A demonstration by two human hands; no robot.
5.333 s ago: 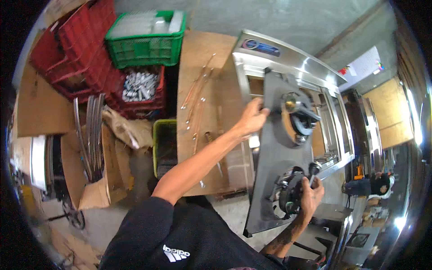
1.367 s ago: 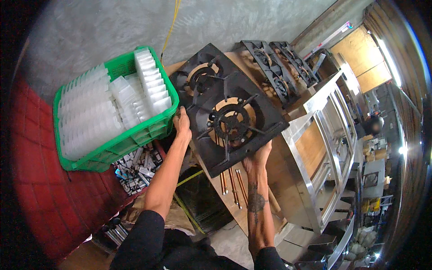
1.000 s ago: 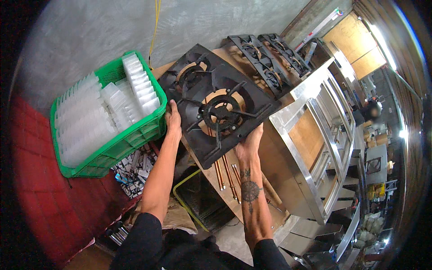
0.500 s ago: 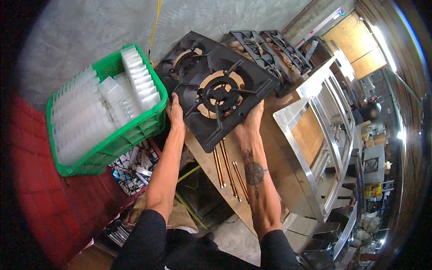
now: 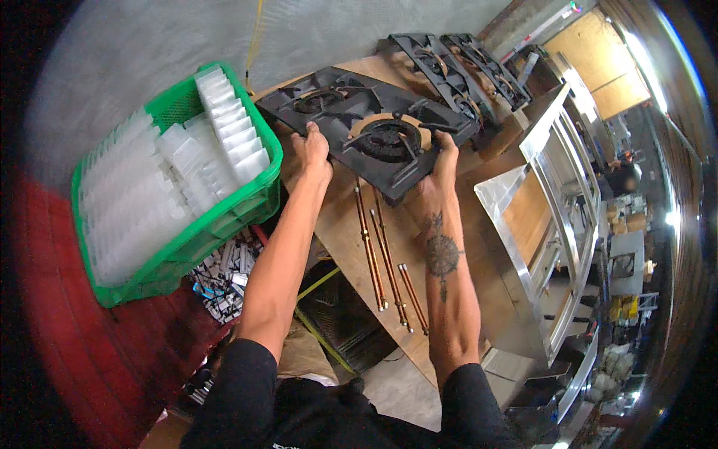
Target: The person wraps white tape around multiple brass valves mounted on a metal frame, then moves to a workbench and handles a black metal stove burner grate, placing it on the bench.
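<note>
Both my hands hold a black cast-metal stove grate (image 5: 389, 140) with one large and one smaller ring opening. My left hand (image 5: 313, 153) grips its near left edge, and my right hand (image 5: 443, 166) grips its near right side, thumbs on top. The grate sits at a tilt above the wooden tabletop (image 5: 351, 269); whether its far edge touches the wood I cannot tell. Several thin copper-coloured tubes (image 5: 367, 247) with metal end fittings lie on the wood just below it, between my forearms.
A green plastic crate (image 5: 187, 232) full of clear-wrapped white packets stands at left, close to my left hand. Two more black grates (image 5: 430, 63) lie at the far right of the tabletop. A shiny metal frame (image 5: 516, 262) stands right of my right arm. Small metal parts (image 5: 224, 273) lie below the crate.
The grate has tipped flatter and shifted slightly right, its near corner moving away from me. My hands have moved with it, still gripping, and more of the copper tubes shows.
</note>
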